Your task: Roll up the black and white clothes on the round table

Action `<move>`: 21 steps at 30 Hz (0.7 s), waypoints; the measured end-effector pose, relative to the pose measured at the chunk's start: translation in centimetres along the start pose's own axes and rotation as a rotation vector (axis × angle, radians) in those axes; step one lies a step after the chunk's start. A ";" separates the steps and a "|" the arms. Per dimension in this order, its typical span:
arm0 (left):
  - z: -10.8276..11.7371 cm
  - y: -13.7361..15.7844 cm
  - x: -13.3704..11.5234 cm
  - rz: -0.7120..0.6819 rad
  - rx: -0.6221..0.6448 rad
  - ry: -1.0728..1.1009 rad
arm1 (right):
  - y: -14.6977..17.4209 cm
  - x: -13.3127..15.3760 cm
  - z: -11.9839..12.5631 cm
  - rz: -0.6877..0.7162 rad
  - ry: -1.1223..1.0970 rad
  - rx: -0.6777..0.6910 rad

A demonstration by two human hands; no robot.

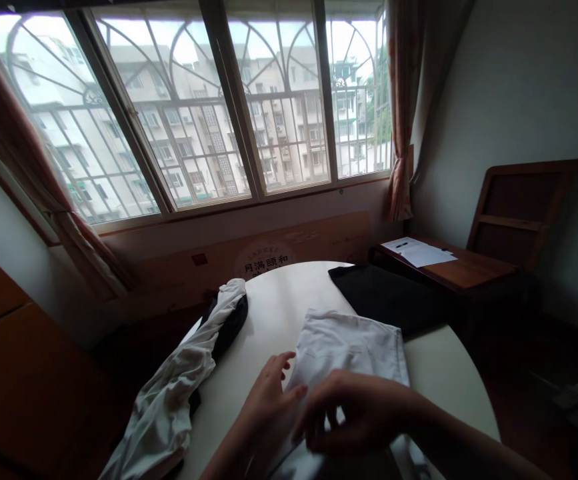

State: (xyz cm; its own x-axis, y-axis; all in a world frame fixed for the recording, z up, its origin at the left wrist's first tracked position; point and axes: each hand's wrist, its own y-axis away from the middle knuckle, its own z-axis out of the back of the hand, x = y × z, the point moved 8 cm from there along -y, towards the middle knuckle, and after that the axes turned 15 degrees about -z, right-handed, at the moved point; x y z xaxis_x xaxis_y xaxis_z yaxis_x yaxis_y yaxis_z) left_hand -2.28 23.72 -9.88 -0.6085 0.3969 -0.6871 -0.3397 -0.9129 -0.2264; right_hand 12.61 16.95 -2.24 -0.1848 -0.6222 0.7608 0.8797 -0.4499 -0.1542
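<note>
Cardboard panel [269,250] leaning under the window carries a round printed emblem with Chinese characters, legible as 同满颐和; a smaller line beneath is cut off by the table. Papers [419,252] on side desk: print illegible.

I am in a home room, upper floor: wide barred window [193,113] facing apartment blocks, orange patterned curtains [401,107], round white table [449,373] bearing loose clothes, dark wooden side desk [469,270] with white papers [421,253], wooden chair frame [523,213].
</note>
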 end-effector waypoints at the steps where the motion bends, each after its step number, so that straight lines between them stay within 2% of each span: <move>1: 0.1 0.0 -0.8 -0.042 0.009 -0.062 | 0.2 -1.6 2.5 -0.119 0.012 -0.205; 2: 0.1 0.1 -1.5 -0.078 0.025 -0.105 | 0.8 -3.2 4.9 -0.238 0.069 -0.412; 3: 0.1 0.2 -2.2 -0.105 0.044 -0.140 | 1.5 -4.9 6.9 -0.349 0.160 -0.565; 4: 0.1 0.3 -2.7 -0.123 0.058 -0.174 | 2.1 -6.7 8.3 -0.467 0.269 -0.649; 8: 0.0 0.7 -3.7 -0.133 0.058 -0.302 | 4.3 -14.6 11.3 -1.000 0.551 -0.640; 10: -0.3 0.8 -3.9 -0.135 0.058 -0.355 | 5.3 -17.0 11.9 -1.163 0.590 -0.622; 13: -0.3 0.7 -4.4 -0.182 -0.003 -0.340 | 5.7 -18.7 11.6 -1.245 0.572 -0.574; 16: 0.6 0.7 -4.7 -0.237 -0.103 -0.143 | 5.0 -19.0 10.7 -1.204 0.549 -0.552; 18: 2.4 0.9 -5.0 -0.259 -0.219 -0.014 | 4.3 -18.2 10.3 -1.142 0.554 -0.576; 21: 7.2 1.9 -5.3 -0.216 -0.472 -0.039 | 4.2 -16.1 11.0 -1.067 0.539 -0.676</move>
State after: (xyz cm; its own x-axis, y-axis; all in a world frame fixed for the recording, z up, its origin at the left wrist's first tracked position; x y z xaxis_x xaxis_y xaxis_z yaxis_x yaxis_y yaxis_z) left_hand -4.88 20.57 -1.70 -0.5896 0.5760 -0.5662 -0.1054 -0.7499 -0.6531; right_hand 24.10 32.16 -8.19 -0.9129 0.1195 0.3902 -0.1494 -0.9877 -0.0471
